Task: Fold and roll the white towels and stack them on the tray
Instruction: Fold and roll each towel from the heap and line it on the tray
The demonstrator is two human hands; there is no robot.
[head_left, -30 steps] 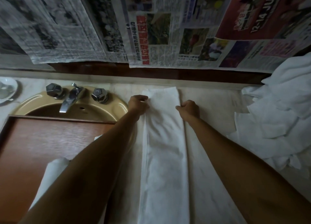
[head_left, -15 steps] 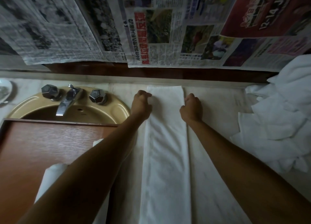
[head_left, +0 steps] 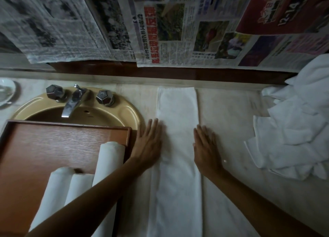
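1. Countertop (head_left: pixel 231 112) carries the work; the wooden tray (head_left: pixel 53 147) sits at its left side, over the front of the sink (head_left: pixel 124 112).
2. Done: three rolled towels (head_left: pixel 110 158) lie near the tray's near right corner.
3. In hand: a folded towel strip (head_left: pixel 178 165) runs near edge to far edge. Left hand (head_left: pixel 147 147) and right hand (head_left: pixel 204 151) press flat along its sides, fingers straight.
4. Left: judged, rolling this strip, then the loose towel pile (head_left: pixel 293 130) at the far right.
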